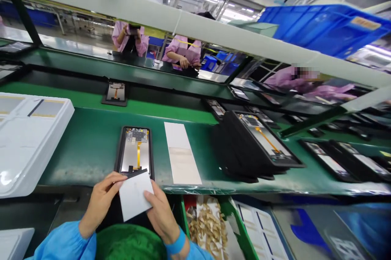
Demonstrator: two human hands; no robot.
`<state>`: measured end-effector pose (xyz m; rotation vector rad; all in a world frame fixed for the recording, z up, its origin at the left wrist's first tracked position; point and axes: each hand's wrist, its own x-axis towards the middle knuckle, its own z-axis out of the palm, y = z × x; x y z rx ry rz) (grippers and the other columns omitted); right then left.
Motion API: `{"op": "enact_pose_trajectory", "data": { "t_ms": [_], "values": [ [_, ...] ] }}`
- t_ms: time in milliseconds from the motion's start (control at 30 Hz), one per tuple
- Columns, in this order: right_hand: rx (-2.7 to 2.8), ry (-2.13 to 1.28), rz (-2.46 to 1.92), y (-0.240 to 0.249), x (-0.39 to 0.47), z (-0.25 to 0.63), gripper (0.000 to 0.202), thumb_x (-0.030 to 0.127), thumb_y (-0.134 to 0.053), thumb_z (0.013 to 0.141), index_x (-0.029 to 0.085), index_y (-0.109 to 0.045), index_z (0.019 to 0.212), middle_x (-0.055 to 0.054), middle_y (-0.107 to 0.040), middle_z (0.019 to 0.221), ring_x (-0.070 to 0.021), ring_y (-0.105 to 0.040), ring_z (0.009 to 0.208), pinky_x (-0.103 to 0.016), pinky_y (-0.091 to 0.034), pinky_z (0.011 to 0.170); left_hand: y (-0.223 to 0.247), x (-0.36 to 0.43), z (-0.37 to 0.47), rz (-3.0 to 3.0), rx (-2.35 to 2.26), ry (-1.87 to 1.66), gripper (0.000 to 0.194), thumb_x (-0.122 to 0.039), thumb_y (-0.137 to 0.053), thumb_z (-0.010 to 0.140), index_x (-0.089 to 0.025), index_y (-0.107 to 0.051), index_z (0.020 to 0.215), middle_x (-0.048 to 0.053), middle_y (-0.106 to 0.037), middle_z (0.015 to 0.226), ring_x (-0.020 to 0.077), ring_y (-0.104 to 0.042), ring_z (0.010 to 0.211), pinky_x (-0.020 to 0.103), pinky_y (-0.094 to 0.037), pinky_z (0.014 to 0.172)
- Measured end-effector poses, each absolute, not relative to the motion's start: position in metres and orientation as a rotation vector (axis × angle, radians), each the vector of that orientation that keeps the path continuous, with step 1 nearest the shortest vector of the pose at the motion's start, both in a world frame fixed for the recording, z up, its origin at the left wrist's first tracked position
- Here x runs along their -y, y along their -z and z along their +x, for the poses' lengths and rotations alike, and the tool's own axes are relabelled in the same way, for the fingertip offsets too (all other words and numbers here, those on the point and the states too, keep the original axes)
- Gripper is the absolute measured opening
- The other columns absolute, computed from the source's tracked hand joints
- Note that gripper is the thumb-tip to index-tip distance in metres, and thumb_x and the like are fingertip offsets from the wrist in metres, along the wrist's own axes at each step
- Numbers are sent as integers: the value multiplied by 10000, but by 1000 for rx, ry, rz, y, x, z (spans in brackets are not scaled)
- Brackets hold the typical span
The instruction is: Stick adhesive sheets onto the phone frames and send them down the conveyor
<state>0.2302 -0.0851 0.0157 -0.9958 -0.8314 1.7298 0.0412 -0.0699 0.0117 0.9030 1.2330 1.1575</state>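
Observation:
In the head view, a flat white rectangular piece (136,197) with a dark strip along its upper edge is held tilted between my two hands. My left hand (102,199) pinches its upper left corner. My right hand (161,211) grips its right edge, with the thumb on its face. Just beyond it lies an opened tablet (130,156) in a black frame, its circuit board and yellow flex cable exposed. The piece overlaps the tablet's near end. A long whitish strip of card (181,152) rests on the green bench (82,138), right of the tablet.
A white moulded tray (27,142) stands at left. Stacked black holders (238,150) bearing an opened tablet are at right. Below the bench edge sits a green bin (242,227) with brown scraps. A blue crate (324,28) rests on the overhead shelf. People in pink work across the line.

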Motion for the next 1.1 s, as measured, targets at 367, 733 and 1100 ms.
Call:
{"op": "enact_pose_trajectory", "data": {
  "t_ms": [367,733,1100],
  "values": [
    [1903,-703,-1593,-19,-23,228,426,274,-536,927,211,-525,1348,-88,-683,1037,-246,-629,953,-420,-500,906,-14,49,-25,420,-1197,-1122,544,-325,-873,631,-146,-646,1091,109,-751,1015,256,-710,913,307,-546,783],
    [1322,-1336,-1546,-4,-95,222,565,304,-643,780,183,-472,1305,40,-663,705,-139,-607,547,-250,-459,506,-4,-19,-19,887,-1272,-1008,450,-391,-789,716,-159,-614,1060,51,-727,840,199,-679,758,288,-497,689],
    [1020,-1515,-1434,-24,-94,257,458,446,-662,782,188,-585,1153,-48,-741,940,-66,-515,562,-177,-303,457,-2,-71,38,1067,-1267,-918,370,-359,-778,639,-145,-612,891,18,-676,693,171,-618,612,286,-444,597]
  ]
}}
